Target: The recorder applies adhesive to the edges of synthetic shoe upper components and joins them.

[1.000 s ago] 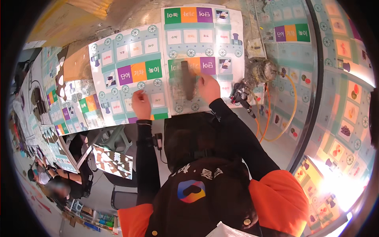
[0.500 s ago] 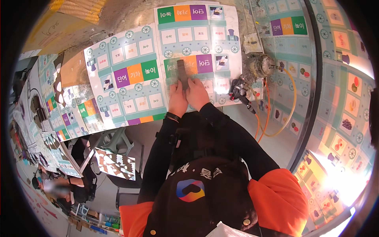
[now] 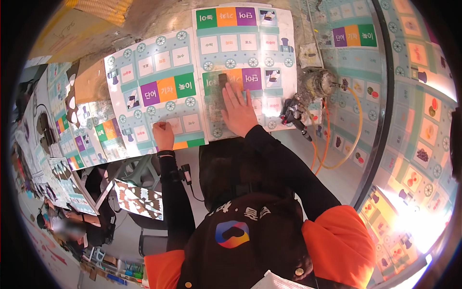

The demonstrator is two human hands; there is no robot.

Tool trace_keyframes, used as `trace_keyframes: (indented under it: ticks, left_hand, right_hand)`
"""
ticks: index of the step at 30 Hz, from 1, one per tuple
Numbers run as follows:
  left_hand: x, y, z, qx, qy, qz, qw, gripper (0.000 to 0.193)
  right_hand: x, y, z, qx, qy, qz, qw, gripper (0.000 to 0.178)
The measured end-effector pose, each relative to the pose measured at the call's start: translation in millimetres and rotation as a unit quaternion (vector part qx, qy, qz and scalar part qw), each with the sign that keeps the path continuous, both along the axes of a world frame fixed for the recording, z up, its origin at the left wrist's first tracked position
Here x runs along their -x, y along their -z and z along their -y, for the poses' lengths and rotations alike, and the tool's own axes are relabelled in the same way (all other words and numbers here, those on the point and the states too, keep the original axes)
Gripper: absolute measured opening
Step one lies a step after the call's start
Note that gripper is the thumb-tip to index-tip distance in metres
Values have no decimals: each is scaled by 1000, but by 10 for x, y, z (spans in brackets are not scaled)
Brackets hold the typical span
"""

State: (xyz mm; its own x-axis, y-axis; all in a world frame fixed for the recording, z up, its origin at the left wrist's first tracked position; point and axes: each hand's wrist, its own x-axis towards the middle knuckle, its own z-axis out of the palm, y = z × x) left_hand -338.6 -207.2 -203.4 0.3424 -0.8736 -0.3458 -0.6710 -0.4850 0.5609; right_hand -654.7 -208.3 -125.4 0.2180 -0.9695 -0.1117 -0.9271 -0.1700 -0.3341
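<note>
My right hand (image 3: 239,111) lies flat with fingers stretched out on a printed sheet (image 3: 284,43) of train pictures and coloured word blocks. Beside and partly beneath its fingers is a narrow dark grey-brown strip (image 3: 222,78); its far end shows and the hand covers part of the rest. A greyish see-through patch (image 3: 210,94) dulls the print just left of this hand. Near the front edge of the adjoining printed sheet (image 3: 166,113), my left hand (image 3: 165,136) is closed with curled fingers. Whatever it may pinch is hidden.
Right of the sheets stand a grimy round metal fitting (image 3: 318,82) and a black clamp-like device (image 3: 292,113), with a yellow hose (image 3: 359,108) looping beside them. A dark metal rail (image 3: 385,96) runs farther right. Cardboard (image 3: 62,36) lies at far left; another person (image 3: 86,224) is at lower left.
My left hand has moved left, away from the dark strip and onto the adjoining sheet. My right hand has gone from gripping the strip to lying flat, fingers extended.
</note>
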Motion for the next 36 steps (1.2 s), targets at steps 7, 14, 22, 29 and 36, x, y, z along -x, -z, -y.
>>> trace_keyframes:
  ticks: [7, 14, 22, 29, 36]
  left_hand:
    - [4, 25, 79, 8, -25, -40, 999, 27]
    - [-53, 29, 30, 26, -3, -45, 999, 26]
    - [-53, 12, 29, 17, -7, -51, 999, 27]
    - [-56, 15, 26, 24, -6, -54, 998, 25]
    - [-10, -37, 44, 19, -6, -43, 999, 25]
  right_hand:
    - [-3, 67, -66, -10, -7, 7, 1000, 69]
    - [79, -12, -38, 0, -31, 36, 999, 68]
    - [240, -28, -129, -12, -15, -4, 1000, 67]
    - [191, -29, -159, -22, -43, -16, 999, 65]
    - [238, 24, 82, 60, 46, 95, 993, 54]
